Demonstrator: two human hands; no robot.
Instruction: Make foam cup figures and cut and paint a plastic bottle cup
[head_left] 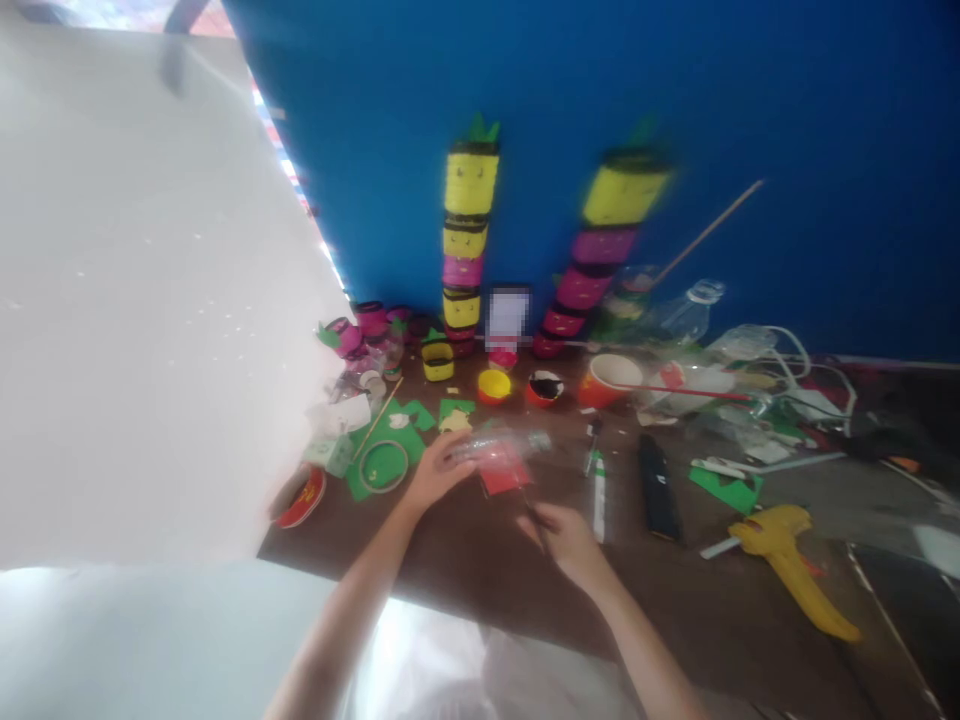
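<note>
My left hand [442,468] is closed round one end of a clear plastic bottle [517,440], which lies sideways above the table. Just under and in front of the bottle is a piece of red sheet [506,482]; whether they touch I cannot tell. My right hand [566,540] pinches a thin dark tool [534,515] whose tip points at the near edge of the red sheet. Blur hides the tool's kind. Right of the hands lie a white marker with a green end [599,500] and a long black object [658,490].
A yellow glue gun [791,560] lies at the right. Small yellow [494,385] and orange [544,388] cups and a paper cup [609,380] stand behind the hands. Green sheet scraps [390,450] with a tape ring [384,467] are at left. Two stacked, painted columns [465,240] lean on the blue wall.
</note>
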